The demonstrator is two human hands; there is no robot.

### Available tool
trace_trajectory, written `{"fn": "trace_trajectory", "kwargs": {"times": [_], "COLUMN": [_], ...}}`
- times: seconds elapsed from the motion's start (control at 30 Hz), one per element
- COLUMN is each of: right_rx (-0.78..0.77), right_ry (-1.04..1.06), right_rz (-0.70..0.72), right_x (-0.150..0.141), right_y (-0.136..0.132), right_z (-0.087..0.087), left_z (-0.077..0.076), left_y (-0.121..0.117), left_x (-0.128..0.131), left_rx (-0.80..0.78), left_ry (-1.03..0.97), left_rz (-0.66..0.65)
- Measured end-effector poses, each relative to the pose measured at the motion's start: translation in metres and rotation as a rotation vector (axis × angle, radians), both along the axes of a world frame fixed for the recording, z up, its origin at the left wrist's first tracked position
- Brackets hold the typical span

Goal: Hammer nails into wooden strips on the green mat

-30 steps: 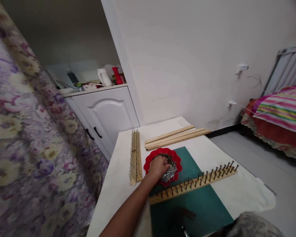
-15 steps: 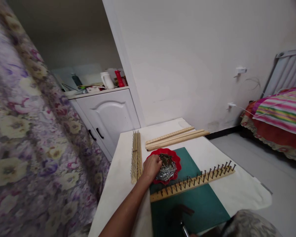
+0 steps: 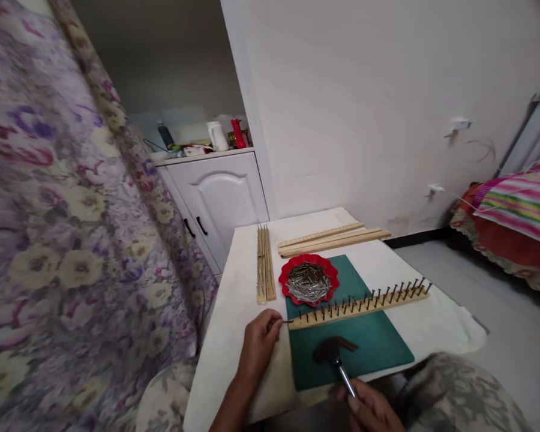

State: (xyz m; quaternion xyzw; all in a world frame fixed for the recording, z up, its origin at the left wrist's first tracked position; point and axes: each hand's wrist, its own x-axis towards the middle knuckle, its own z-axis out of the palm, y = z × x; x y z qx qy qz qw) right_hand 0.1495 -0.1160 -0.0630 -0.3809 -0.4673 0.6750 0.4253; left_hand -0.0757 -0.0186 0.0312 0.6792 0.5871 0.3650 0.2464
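Note:
Between the thumb and fingers of my left hand [image 3: 261, 339] is a dark nail [image 3: 288, 321], held roughly level at the left end of a wooden strip [image 3: 360, 311]. Several dark nails stand upright along that strip, which lies across a green mat [image 3: 369, 343]. My right hand [image 3: 369, 405] grips the metal handle of a claw hammer [image 3: 335, 351], its dark head just above the mat's near part. Beyond the strip, a red scalloped bowl [image 3: 285, 282] holds many loose nails, some silver and some brownish.
Nail-studded wooden strips [image 3: 264, 270] lie at the table's left. More wooden strips [image 3: 333, 241] lie along the back. The white-covered table [image 3: 247, 240] stands near a white cabinet [image 3: 225, 198], with a floral curtain [image 3: 85, 210] on the left and a bed [image 3: 513, 210] on the right.
My left hand has left the red bowl and come nearer to me, with a nail now in its fingers. My right hand and the hammer have risen further into view.

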Motion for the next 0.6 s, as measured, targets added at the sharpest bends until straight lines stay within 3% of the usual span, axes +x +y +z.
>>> {"fn": "trace_trajectory", "kwargs": {"times": [0.23, 0.6], "right_rx": [0.017, -0.008], "right_ry": [-0.039, -0.052], "right_rz": [-0.019, -0.011], "right_x": [-0.002, -0.001], "right_y": [-0.002, -0.003], "right_z": [0.003, 0.005], "left_z": [0.000, 0.002], "left_y": [-0.006, 0.005], "left_x": [0.021, 0.021], "left_rx": [0.096, 0.092], "left_ry": [0.153, 0.326], "left_rz": [-0.100, -0.173]}}
